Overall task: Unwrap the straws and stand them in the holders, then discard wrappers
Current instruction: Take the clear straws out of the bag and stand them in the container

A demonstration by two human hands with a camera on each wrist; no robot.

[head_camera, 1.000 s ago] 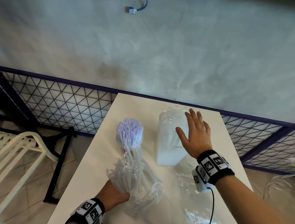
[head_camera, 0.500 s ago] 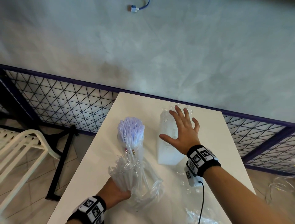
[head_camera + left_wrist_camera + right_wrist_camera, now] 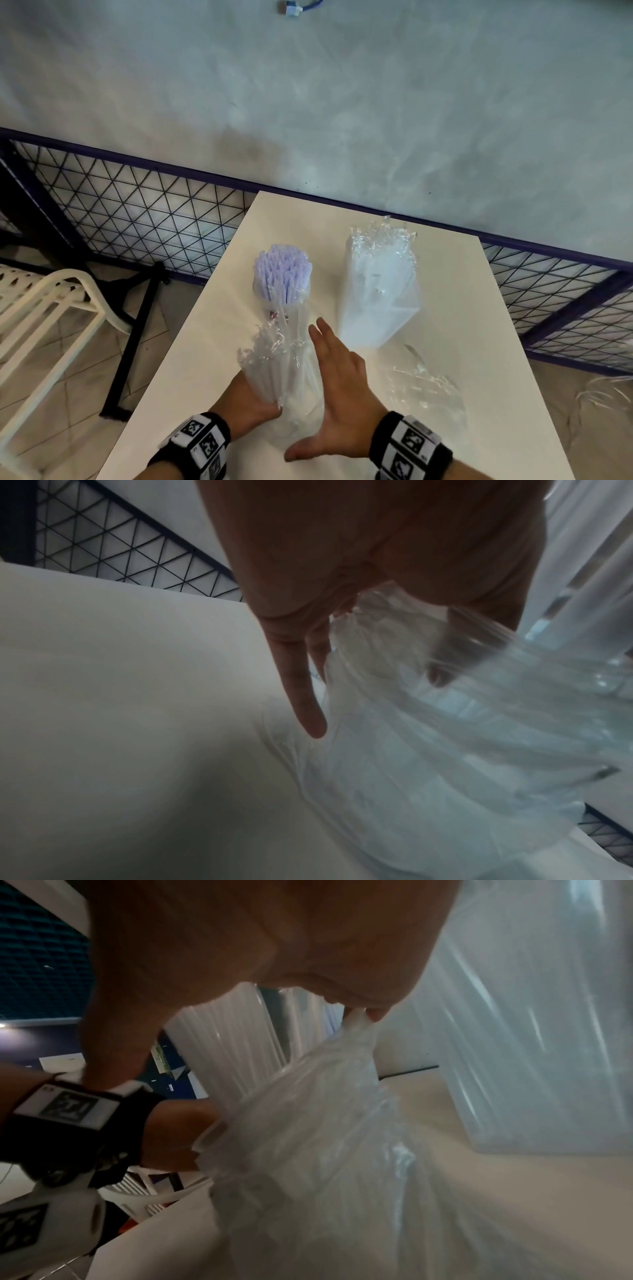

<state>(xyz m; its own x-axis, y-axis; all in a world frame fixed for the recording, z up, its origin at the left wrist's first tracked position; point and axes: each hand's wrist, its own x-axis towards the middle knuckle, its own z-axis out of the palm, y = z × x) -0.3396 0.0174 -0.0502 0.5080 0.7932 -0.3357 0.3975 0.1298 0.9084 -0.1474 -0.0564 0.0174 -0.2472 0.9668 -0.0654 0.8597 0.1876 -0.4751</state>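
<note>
Left hand (image 3: 251,402), low in the head view just left of centre, grips the lower end of a bundle of translucent white plastic straws in a crinkled clear film sleeve (image 3: 279,363) and holds it roughly upright over the white rectangular table (image 3: 455,308). In the left wrist view its thumb presses through the film while the little finger points away, off the plastic. The right hand (image 3: 339,404) lies just right of the bundle with fingers straight and thumb spread, holding nothing; whether its palm touches the film I cannot tell.

Risks, as I judge them: the film is slippery and loose, so a pull on the sleeve may drag straws out with it and scatter them across the table or over its left edge, which is near. The grip sits at one end only, so the free upper end could splay and topple. A wide sweep by the right hand could knock over the tall clear square plastic holder (image 3: 380,298) up and to the right, which seems to hold only crumpled film.

Counts: two holders, the square one and a round clear holder packed with pale lilac-tipped straws (image 3: 282,274) just above the bundle; one held bundle; one loose clear wrapper (image 3: 424,387) at lower right; individual straws are too many to count.
</note>
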